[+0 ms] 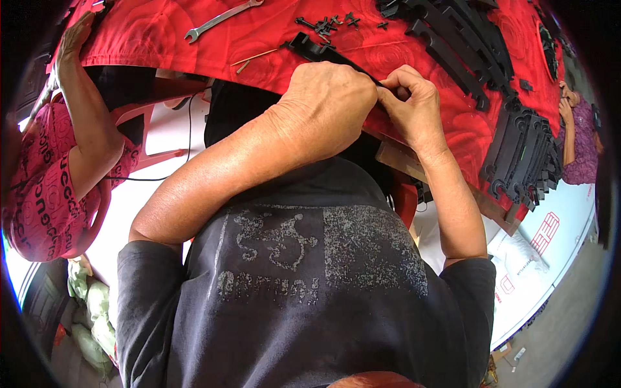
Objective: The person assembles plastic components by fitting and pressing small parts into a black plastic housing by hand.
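Observation:
My left hand (331,107) is closed, its back turned up, over the near part of a long black plastic bar (330,54). The far end of that bar has a rounded notch and points away to the left over the red cloth. Thumb and forefinger of my right hand (415,103) pinch at the bar's near end, close against my left fist. What lies between the fingertips is hidden. Small black plastic pieces (326,26) are scattered just beyond the bar. Two thin wooden sticks (253,59) rest on the cloth to the left of my left hand.
A red cloth (149,39) covers the table. A wrench (223,19) lies at the far left. Black plastic bars (446,48) are heaped at the far right, with a stack (525,152) nearer. One person's arm (90,123) reaches in at left; another person (576,142) is at right.

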Tool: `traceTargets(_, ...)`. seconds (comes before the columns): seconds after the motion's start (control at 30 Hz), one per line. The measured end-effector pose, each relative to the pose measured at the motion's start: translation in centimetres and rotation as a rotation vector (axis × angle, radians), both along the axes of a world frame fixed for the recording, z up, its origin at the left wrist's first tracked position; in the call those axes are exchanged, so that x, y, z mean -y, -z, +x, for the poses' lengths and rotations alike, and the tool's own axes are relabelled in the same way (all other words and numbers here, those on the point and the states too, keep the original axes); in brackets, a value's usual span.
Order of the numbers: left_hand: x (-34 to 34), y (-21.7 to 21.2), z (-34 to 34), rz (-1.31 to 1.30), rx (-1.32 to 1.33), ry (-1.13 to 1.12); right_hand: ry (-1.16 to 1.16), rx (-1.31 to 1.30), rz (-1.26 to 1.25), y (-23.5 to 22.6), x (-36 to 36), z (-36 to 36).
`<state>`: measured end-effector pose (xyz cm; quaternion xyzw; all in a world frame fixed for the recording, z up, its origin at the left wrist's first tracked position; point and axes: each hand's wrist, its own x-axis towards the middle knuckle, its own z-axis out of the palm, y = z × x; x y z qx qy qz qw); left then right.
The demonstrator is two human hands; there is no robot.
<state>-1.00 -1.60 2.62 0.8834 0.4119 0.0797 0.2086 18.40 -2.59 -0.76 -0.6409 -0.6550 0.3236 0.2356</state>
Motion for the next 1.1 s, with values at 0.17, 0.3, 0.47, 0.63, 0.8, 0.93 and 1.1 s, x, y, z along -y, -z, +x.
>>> traceTargets(0.17, -0.5, 0.6, -0.4, -0.02, 0.064, -0.06, -0.005, -0.013, 0.007, 0.2, 0.1, 0.0)
traceTargets(0.3, -0.5, 0.7, -0.9, -0.05, 0.151, -0.248, 0.004, -0.002, -0.006, 0.2, 0.2, 0.0)
traceTargets(0.47, -1.3, 1.8, -1.1, -0.159, 0.282, -0.279, 0.002, 0.015, 0.018, 0.4, 0.3, 0.0)
traceTargets(0.63, -1.2, 1.7, -1.2, -0.383, 0.378, -0.371, -0.005, 0.038, 0.025, 0.6, 0.2, 0.0)
traceTargets(0.8, -1.4, 0.9, -1.4, -0.768, 0.51, -0.399, -0.017, 0.009, 0.049, 0.7, 0.2, 0.2)
traceTargets(0.93, -1.2, 0.2, -1.5, -0.864, 0.557, -0.406, -0.019, -0.001, 0.045, 0.7, 0.1, 0.1)
traceTargets(1.1, -1.3, -0.2, -1.5, -0.835, 0.495, -0.352, -0.013, -0.002, 0.042, 0.7, 0.2, 0.1)
